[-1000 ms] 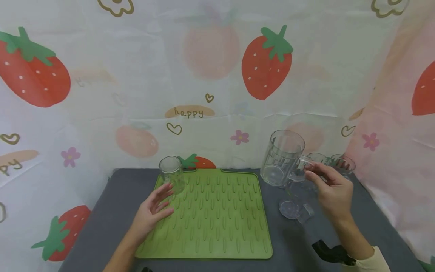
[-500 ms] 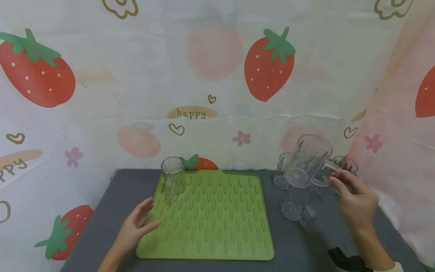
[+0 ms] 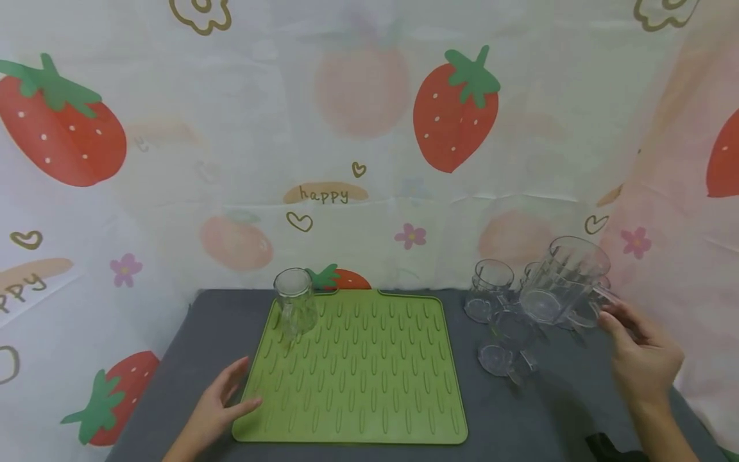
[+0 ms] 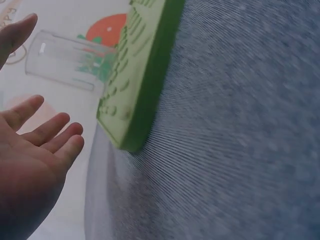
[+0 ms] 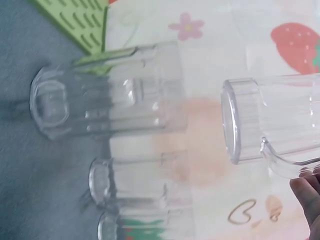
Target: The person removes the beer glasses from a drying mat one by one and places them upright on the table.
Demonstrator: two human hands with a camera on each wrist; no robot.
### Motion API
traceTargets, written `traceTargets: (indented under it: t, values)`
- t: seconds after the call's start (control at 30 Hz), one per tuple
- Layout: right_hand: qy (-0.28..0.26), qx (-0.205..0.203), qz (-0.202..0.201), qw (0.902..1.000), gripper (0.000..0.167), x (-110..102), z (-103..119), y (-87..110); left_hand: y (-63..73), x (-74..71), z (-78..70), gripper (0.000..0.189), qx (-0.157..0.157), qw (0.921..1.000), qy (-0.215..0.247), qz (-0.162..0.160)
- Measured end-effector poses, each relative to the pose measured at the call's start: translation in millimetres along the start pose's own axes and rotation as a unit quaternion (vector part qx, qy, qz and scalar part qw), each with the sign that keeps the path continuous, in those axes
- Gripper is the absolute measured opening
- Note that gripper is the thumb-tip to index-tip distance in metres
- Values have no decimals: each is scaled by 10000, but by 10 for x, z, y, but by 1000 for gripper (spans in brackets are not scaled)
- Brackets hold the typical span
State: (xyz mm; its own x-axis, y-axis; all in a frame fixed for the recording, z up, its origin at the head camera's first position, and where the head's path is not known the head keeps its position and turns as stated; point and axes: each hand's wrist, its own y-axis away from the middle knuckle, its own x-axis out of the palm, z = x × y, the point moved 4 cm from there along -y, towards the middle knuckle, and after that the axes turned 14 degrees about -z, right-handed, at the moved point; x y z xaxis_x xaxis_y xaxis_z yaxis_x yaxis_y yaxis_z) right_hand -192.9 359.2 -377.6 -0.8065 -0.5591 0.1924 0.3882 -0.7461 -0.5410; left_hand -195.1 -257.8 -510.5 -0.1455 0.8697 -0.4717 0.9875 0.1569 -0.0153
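My right hand [image 3: 646, 362] pinches the handle of a clear glass mug [image 3: 562, 282] in the air at the right, the mug tilted with its mouth up. In the right wrist view the base of this mug [image 5: 232, 122] shows clear of the table, with fingertips [image 5: 305, 187] at the handle. A second glass mug [image 3: 296, 305] stands on the back left corner of a green ridged mat [image 3: 358, 385]. Near the mat's front left edge hovers my left hand [image 3: 210, 407], its fingers spread and holding nothing.
Several more glass mugs stand on the grey table right of the mat: one in front [image 3: 495, 359], one behind it [image 3: 491, 289], others partly hidden by the held mug. A strawberry-print curtain [image 3: 358, 128] hangs behind the table.
My right hand has carried the held mug to the right, over the other mugs. My left hand has drawn back from the mug on the mat toward the front left.
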Motion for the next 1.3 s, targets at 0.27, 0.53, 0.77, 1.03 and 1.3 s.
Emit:
traceTargets:
  t: [0.27, 0.53, 0.77, 1.03, 1.3]
  values:
    - [695, -243, -201, 9971, 21, -158, -138, -19, 7, -2, 171, 84, -435, 9983, -80, 386]
    - [867, 63, -263, 9959, 24, -318, -347, 36, 16, 1, 227, 89, -632, 9935, -746, 575]
    - [1307, 282, -108, 9910, 26, -411, -545, 111, 47, -13, 279, 89, -720, 9887, -1098, 718]
    - [1389, 488, 101, 9891, 31, -479, -770, 181, 58, -1, 297, 88, -669, 9854, -1368, 767]
    - [1740, 593, 383, 9822, 18, -531, -904, 241, 76, -6, 293, 91, -303, 9824, -1534, 1023]
